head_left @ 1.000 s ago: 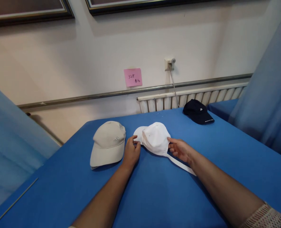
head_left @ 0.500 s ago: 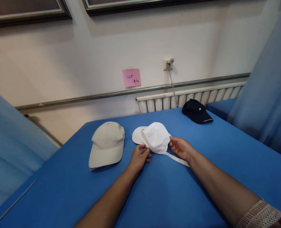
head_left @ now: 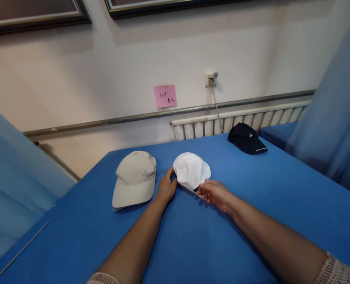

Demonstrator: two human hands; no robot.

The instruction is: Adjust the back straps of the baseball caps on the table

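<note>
A white baseball cap (head_left: 190, 169) lies crown up on the blue table between my hands, its brim out of sight. My left hand (head_left: 166, 187) is at the cap's left edge, thumb and fingers closed on the rim. On the near right side, my right hand (head_left: 215, 194) pinches the lower rim, beside a small dark patch that shows at my fingertips. To the left of my left hand sits a beige cap (head_left: 136, 177), brim toward me, with a small stripe logo on its front.
A navy cap (head_left: 247, 139) rests at the far right of the blue table (head_left: 198, 244). Behind the table are a radiator (head_left: 198, 129), a metal pipe (head_left: 127, 118) and a plugged-in socket (head_left: 211, 79). Blue curtains (head_left: 12, 177) hang at both sides.
The white cap has been turned, so its brim no longer shows at the left and the strap no longer trails at the right. My right hand has moved nearer and left; my left hand slightly left.
</note>
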